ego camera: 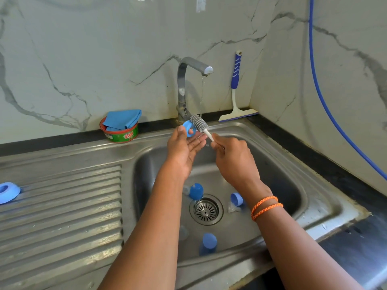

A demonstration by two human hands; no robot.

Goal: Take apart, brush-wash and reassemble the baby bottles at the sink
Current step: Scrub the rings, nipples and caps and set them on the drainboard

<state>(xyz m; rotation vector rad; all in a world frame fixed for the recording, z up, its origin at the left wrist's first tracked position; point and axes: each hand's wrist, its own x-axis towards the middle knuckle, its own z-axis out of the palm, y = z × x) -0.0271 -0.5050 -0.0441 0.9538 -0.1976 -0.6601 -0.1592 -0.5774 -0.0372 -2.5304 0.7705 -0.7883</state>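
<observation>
Over the stainless steel sink basin (278, 164), the left hand (184, 149) pinches a blue plastic bottle collar ring (188, 127) between thumb and fingertips, its other fingers held loosely straight. The right hand (234, 158) grips the white handle of a grey silicone bottle brush (199, 123), whose bristled head touches the ring at the ring's 2 o'clock side. Both sit just below the steel tap (184, 86), which runs a thin stream of water down beside the brush head.

In the basin, around the round drain strainer (205, 210), lie more bottle parts: a blue cap with a clear piece (194, 191) at the drain's 11 o'clock, a blue collar with a clear teat (236, 203) at 3 o'clock, and a blue cap (208, 243) at 6 o'clock. A second blue ring (8, 192) rests on the ribbed draining board (62, 216) at far 9 o'clock.

Behind the sink on the dark tabletop (335, 168), a round dish-soap tub with a blue cloth (121, 126) stands at 10 o'clock of the hands, and a blue-handled squeegee (236, 91) leans in the corner at 1 o'clock
</observation>
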